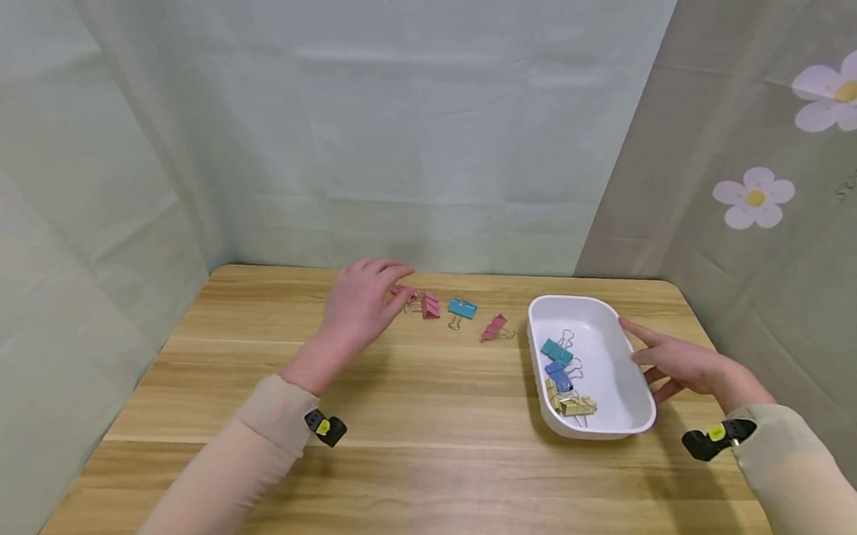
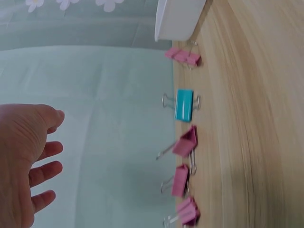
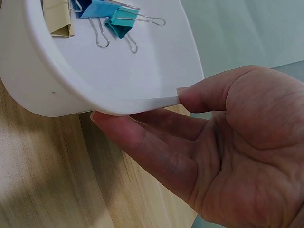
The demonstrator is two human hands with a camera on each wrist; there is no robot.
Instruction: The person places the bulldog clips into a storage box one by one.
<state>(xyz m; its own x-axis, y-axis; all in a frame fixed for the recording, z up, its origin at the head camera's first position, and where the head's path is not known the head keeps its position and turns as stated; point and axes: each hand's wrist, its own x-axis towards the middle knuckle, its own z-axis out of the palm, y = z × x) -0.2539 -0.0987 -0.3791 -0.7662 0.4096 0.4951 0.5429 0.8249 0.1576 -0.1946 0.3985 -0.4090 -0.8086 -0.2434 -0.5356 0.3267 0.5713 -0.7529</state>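
Note:
My left hand (image 1: 362,304) hovers over the back left of the table, fingers loosely bent, beside pink binder clips (image 1: 431,305). In the left wrist view that hand (image 2: 21,161) holds nothing and is apart from the row of several pink clips (image 2: 180,180) and one turquoise binder clip (image 2: 184,105). My right hand (image 1: 683,366) grips the right side of a white plastic tray (image 1: 611,367). The right wrist view shows the thumb (image 3: 204,97) on the rim and fingers against the outer wall. Inside lie a teal clip (image 1: 557,351), blue clip material (image 1: 560,376) and yellow clips (image 1: 579,406).
The wooden table (image 1: 415,465) meets a pale green cloth backdrop (image 1: 408,133) at its back edge. Another pink clip (image 1: 495,328) lies between the turquoise clip and the tray. Flower-printed cloth (image 1: 808,286) stands close on the right.

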